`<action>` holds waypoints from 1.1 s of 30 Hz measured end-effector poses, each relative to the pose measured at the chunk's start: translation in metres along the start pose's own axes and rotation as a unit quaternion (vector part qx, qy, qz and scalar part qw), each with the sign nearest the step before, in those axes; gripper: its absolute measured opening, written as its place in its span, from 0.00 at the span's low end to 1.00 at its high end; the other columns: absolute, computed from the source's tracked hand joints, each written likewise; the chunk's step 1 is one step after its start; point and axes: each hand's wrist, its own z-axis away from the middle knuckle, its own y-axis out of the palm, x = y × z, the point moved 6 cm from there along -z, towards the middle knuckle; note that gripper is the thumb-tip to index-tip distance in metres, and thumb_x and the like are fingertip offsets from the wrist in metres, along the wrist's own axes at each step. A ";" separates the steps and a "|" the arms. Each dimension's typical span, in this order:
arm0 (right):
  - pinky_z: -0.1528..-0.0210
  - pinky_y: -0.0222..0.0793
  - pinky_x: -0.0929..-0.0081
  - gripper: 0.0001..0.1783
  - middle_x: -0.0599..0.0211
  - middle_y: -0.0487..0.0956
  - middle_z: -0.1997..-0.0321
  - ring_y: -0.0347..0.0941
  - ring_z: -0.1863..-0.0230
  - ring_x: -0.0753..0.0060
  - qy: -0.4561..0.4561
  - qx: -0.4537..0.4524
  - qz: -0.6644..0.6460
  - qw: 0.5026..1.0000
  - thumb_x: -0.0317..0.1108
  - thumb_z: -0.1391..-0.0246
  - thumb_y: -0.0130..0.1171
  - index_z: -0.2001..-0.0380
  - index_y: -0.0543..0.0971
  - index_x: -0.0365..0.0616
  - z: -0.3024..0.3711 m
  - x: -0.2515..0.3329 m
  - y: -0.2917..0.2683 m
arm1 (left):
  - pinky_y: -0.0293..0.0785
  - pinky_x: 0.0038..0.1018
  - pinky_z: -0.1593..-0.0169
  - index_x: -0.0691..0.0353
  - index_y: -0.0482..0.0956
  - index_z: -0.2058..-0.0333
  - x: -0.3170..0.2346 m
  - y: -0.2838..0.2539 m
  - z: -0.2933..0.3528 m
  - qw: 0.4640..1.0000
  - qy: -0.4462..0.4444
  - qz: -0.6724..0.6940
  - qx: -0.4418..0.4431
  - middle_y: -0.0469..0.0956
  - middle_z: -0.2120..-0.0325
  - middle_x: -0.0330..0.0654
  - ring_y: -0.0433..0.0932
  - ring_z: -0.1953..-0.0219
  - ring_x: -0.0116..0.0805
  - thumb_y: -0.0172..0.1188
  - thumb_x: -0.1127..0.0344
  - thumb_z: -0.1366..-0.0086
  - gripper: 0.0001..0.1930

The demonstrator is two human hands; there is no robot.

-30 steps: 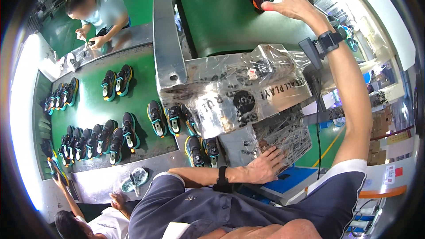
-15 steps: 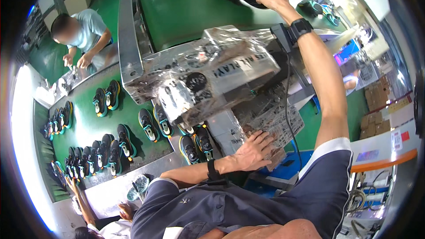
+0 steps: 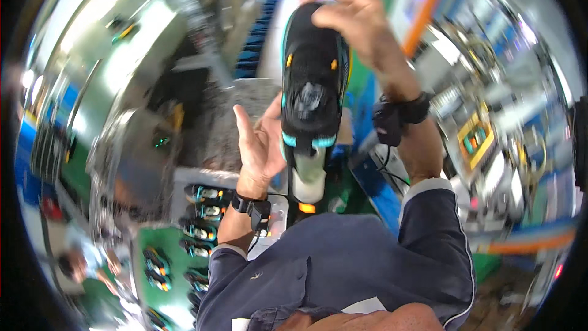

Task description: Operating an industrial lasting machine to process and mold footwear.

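A black sneaker (image 3: 312,46) with teal edges and small orange tabs is held upright lengthwise in front of my chest, its pale inner part at the near end. My right hand (image 3: 360,24) is closed over its far end, slightly blurred. Beside the shoe's left side is my left hand (image 3: 264,147), palm up with the thumb spread away. Its other fingers reach toward the shoe and are partly hidden behind it, so contact cannot be told.
Several similar shoes (image 3: 199,230) stand on a green surface at lower left. A plastic-wrapped machine cover (image 3: 144,159) is at left. To the right is a machine with a yellow frame (image 3: 476,138). Another person (image 3: 76,263) works at the far lower left.
My view has turned to the right. The shoe in my right hand has come from the green belt to in front of me. My left hand has left the plastic wrapping and risen beside the shoe.
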 end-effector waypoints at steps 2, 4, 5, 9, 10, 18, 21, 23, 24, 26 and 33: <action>0.57 0.71 0.81 0.14 0.65 0.80 0.60 0.75 0.62 0.80 0.086 -0.033 0.005 0.996 0.26 0.48 0.56 0.57 0.80 0.36 0.064 -0.027 -0.047 | 0.60 0.47 0.36 0.66 0.53 0.36 0.080 0.032 -0.021 0.985 -0.151 0.035 0.072 0.60 0.39 0.57 0.64 0.38 0.50 0.41 0.29 0.39 0.47; 0.60 0.72 0.81 0.17 0.64 0.80 0.56 0.75 0.59 0.78 0.209 -0.099 0.148 0.962 0.28 0.45 0.55 0.52 0.76 0.36 0.133 -0.039 -0.102 | 0.69 0.44 0.44 0.64 0.60 0.39 0.147 0.018 -0.035 0.978 -0.199 0.020 0.055 0.68 0.44 0.54 0.73 0.48 0.47 0.38 0.37 0.33 0.37; 0.58 0.72 0.80 0.20 0.62 0.79 0.53 0.75 0.57 0.77 0.198 -0.182 0.112 0.957 0.32 0.44 0.54 0.48 0.73 0.36 0.174 -0.043 -0.133 | 0.70 0.44 0.45 0.63 0.61 0.39 0.176 0.016 -0.048 0.977 -0.211 0.011 0.020 0.68 0.44 0.54 0.74 0.50 0.47 0.38 0.39 0.31 0.35; 0.47 0.68 0.73 0.32 0.52 0.71 0.42 0.69 0.42 0.67 0.198 -0.326 -0.036 0.924 0.43 0.40 0.52 0.36 0.59 0.40 0.333 -0.034 -0.197 | 0.74 0.35 0.50 0.64 0.67 0.43 0.280 0.002 -0.107 0.970 -0.205 -0.121 -0.050 0.74 0.49 0.50 0.77 0.55 0.39 0.36 0.47 0.28 0.28; 0.47 0.68 0.73 0.37 0.51 0.71 0.42 0.70 0.46 0.68 0.167 -0.356 -0.057 0.918 0.45 0.42 0.57 0.36 0.58 0.41 0.360 -0.028 -0.205 | 0.74 0.34 0.49 0.64 0.67 0.44 0.306 0.008 -0.127 0.963 -0.203 -0.173 -0.029 0.74 0.50 0.48 0.77 0.54 0.38 0.39 0.50 0.28 0.25; 0.58 0.70 0.79 0.29 0.67 0.78 0.63 0.73 0.64 0.77 0.290 -0.693 0.132 0.647 0.29 0.61 0.67 0.50 0.74 0.39 0.541 -0.005 -0.328 | 0.71 0.28 0.51 0.69 0.66 0.42 0.535 0.056 -0.204 0.828 -0.316 -0.441 0.145 0.75 0.52 0.50 0.73 0.52 0.35 0.57 0.46 0.37 0.35; 0.60 0.70 0.80 0.28 0.68 0.77 0.62 0.72 0.64 0.79 0.298 -0.720 0.231 0.583 0.30 0.61 0.67 0.51 0.75 0.39 0.580 0.027 -0.365 | 0.74 0.27 0.60 0.68 0.68 0.44 0.639 0.006 -0.280 0.737 -0.324 -0.567 0.173 0.78 0.61 0.47 0.77 0.63 0.30 0.59 0.45 0.39 0.34; 0.62 0.70 0.81 0.28 0.68 0.77 0.63 0.72 0.66 0.79 0.293 -0.723 0.272 0.563 0.29 0.61 0.67 0.52 0.75 0.39 0.596 0.044 -0.382 | 0.74 0.30 0.60 0.73 0.70 0.50 0.702 -0.038 -0.331 0.698 -0.261 -0.650 0.152 0.79 0.65 0.52 0.78 0.64 0.38 0.62 0.41 0.45 0.38; 0.62 0.70 0.81 0.27 0.69 0.77 0.63 0.72 0.66 0.79 0.295 -0.728 0.269 0.557 0.28 0.61 0.65 0.53 0.75 0.39 0.599 0.049 -0.390 | 0.73 0.33 0.55 0.78 0.72 0.55 0.721 -0.054 -0.348 0.703 -0.204 -0.670 0.123 0.79 0.64 0.59 0.79 0.59 0.47 0.63 0.39 0.49 0.41; 0.62 0.70 0.81 0.25 0.68 0.77 0.64 0.72 0.66 0.79 0.332 -0.715 0.320 0.525 0.26 0.61 0.64 0.53 0.75 0.38 0.606 0.062 -0.400 | 0.70 0.38 0.47 0.80 0.65 0.48 0.755 -0.050 -0.360 0.681 -0.229 -0.684 0.128 0.73 0.53 0.66 0.74 0.48 0.53 0.70 0.45 0.54 0.46; 0.64 0.69 0.81 0.23 0.68 0.78 0.67 0.71 0.68 0.81 0.382 -0.678 0.377 0.503 0.27 0.61 0.66 0.57 0.76 0.35 0.613 0.047 -0.466 | 0.73 0.42 0.49 0.71 0.64 0.52 0.799 -0.071 -0.381 0.637 -0.268 -0.718 0.085 0.74 0.56 0.61 0.75 0.52 0.54 0.67 0.58 0.52 0.33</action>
